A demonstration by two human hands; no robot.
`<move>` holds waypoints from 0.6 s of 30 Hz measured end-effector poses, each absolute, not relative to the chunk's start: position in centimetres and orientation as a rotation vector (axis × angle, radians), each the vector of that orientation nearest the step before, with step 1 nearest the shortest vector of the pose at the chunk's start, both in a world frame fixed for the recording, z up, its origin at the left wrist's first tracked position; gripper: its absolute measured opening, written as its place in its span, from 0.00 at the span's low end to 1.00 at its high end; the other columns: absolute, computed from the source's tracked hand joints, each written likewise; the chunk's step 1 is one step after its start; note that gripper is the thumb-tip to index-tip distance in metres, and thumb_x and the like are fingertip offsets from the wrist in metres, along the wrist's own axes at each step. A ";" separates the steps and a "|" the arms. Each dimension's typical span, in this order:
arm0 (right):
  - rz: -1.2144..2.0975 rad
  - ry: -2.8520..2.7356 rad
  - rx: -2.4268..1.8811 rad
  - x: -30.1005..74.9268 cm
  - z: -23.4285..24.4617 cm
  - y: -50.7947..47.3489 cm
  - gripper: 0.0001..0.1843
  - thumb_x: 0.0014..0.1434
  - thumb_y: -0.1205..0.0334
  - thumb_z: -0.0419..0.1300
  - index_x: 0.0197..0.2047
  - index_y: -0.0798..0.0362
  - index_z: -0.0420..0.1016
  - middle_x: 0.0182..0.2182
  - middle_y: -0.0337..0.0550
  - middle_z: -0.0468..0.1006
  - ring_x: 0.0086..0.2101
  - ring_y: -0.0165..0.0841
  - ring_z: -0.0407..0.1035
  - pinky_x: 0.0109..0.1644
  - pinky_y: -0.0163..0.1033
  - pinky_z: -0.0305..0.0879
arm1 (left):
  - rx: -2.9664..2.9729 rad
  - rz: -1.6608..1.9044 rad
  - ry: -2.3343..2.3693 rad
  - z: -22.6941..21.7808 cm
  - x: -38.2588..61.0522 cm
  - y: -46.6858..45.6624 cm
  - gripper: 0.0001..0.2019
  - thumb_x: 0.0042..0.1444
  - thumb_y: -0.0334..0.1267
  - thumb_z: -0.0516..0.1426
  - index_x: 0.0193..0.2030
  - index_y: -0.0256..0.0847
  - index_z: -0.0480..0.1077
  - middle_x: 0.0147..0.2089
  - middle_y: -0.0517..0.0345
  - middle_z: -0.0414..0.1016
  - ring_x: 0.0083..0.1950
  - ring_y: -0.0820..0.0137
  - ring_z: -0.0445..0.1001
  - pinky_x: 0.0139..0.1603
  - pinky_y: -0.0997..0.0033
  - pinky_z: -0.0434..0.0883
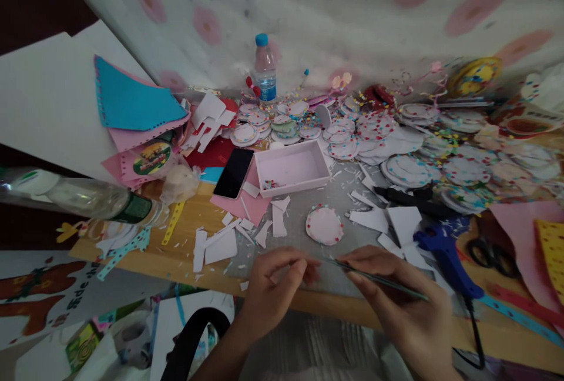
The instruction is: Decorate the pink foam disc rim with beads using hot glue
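My right hand (396,296) is closed around a slim, dark pointed tool (383,281) that looks like tweezers, its tip aimed left. Facing that tip, my left hand (277,281) has thumb and fingers curled in a pinch; anything between them is too small or blurred to make out. Just beyond both hands, a round white paper disc (324,224) with small red and blue beads around its rim lies on the grey mat (299,251). A shallow pale pink box (293,166) behind it holds a few coloured beads in its near left corner.
Many bead-edged discs (343,134) are heaped along the back, with a water bottle (265,69) among them. A phone (234,173) and paper scraps (220,246) lie left. Right are a blue glue gun (449,257) with its cord and black scissors (493,256).
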State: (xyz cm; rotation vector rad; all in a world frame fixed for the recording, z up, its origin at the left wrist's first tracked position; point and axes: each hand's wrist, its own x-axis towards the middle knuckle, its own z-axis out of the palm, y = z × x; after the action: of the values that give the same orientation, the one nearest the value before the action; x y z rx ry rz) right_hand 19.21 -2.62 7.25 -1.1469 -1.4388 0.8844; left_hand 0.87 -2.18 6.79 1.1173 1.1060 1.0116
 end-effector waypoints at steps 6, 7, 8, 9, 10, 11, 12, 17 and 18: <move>0.248 -1.890 -0.940 18.3 6.2 -3.4 0.17 0.53 0.80 0.59 0.45 0.57 0.74 0.39 0.47 0.78 0.43 0.36 0.70 0.44 0.40 0.69 | 1.140 0.968 1.165 7.4 2.7 -2.5 0.18 0.62 0.43 0.52 0.28 0.37 0.76 0.28 0.55 0.77 0.32 0.69 0.74 0.36 0.74 0.71; 0.166 -1.910 -0.948 18.1 6.0 -3.6 0.16 0.52 0.80 0.60 0.44 0.57 0.74 0.38 0.47 0.78 0.43 0.36 0.69 0.45 0.40 0.69 | 1.113 0.966 1.188 7.5 3.0 -2.5 0.18 0.62 0.43 0.52 0.28 0.38 0.76 0.27 0.55 0.77 0.32 0.69 0.74 0.37 0.74 0.71; 0.116 -1.907 -0.965 17.9 5.7 -3.8 0.15 0.52 0.80 0.60 0.43 0.58 0.75 0.37 0.46 0.77 0.42 0.36 0.68 0.44 0.39 0.68 | 1.085 0.960 1.203 7.5 3.4 -2.5 0.17 0.61 0.43 0.52 0.28 0.38 0.76 0.28 0.55 0.78 0.32 0.69 0.74 0.37 0.74 0.71; 0.099 -1.898 -0.984 17.8 5.4 -3.9 0.15 0.53 0.79 0.60 0.43 0.58 0.75 0.36 0.46 0.76 0.42 0.36 0.67 0.44 0.39 0.68 | 1.065 0.954 1.214 7.4 3.6 -2.5 0.17 0.61 0.43 0.52 0.28 0.38 0.76 0.28 0.55 0.78 0.32 0.68 0.75 0.38 0.73 0.71; 0.116 -1.894 -0.997 17.7 5.2 -4.1 0.15 0.53 0.79 0.60 0.44 0.57 0.74 0.36 0.46 0.74 0.41 0.35 0.67 0.44 0.39 0.68 | 1.057 0.952 1.229 7.3 3.7 -2.4 0.17 0.61 0.43 0.52 0.27 0.38 0.76 0.28 0.55 0.79 0.32 0.68 0.75 0.38 0.74 0.71; 0.158 -1.910 -1.002 17.9 5.0 -4.2 0.15 0.54 0.78 0.58 0.44 0.57 0.74 0.37 0.46 0.73 0.41 0.35 0.67 0.43 0.39 0.68 | 1.060 0.954 1.249 7.3 3.8 -2.4 0.17 0.60 0.43 0.52 0.26 0.38 0.76 0.28 0.55 0.78 0.32 0.68 0.75 0.37 0.74 0.70; 0.210 -1.942 -1.003 18.2 4.8 -4.2 0.15 0.55 0.77 0.57 0.45 0.56 0.73 0.39 0.47 0.72 0.42 0.35 0.68 0.43 0.39 0.68 | 1.069 0.955 1.271 7.2 3.8 -2.3 0.17 0.60 0.43 0.53 0.25 0.38 0.75 0.27 0.55 0.78 0.32 0.68 0.74 0.36 0.74 0.70; 0.114 -1.966 -1.311 23.7 3.8 -3.7 0.13 0.56 0.69 0.57 0.46 0.54 0.69 0.43 0.51 0.72 0.43 0.40 0.69 0.44 0.46 0.67 | 1.056 0.933 1.303 6.9 2.6 -1.7 0.18 0.61 0.45 0.51 0.24 0.38 0.71 0.22 0.58 0.73 0.25 0.71 0.71 0.29 0.75 0.67; 0.017 -1.884 -1.464 25.4 3.4 -3.6 0.13 0.57 0.65 0.58 0.47 0.54 0.69 0.42 0.52 0.72 0.43 0.44 0.68 0.46 0.49 0.66 | 1.061 0.930 1.299 6.8 2.2 -1.6 0.18 0.61 0.46 0.51 0.24 0.38 0.70 0.21 0.58 0.72 0.24 0.72 0.70 0.28 0.76 0.66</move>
State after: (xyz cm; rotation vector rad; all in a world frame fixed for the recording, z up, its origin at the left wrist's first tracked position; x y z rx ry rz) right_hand 25.42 -3.57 3.36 -1.4640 -1.8836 0.0169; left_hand 2.24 -1.65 6.84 1.0610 1.2990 0.9304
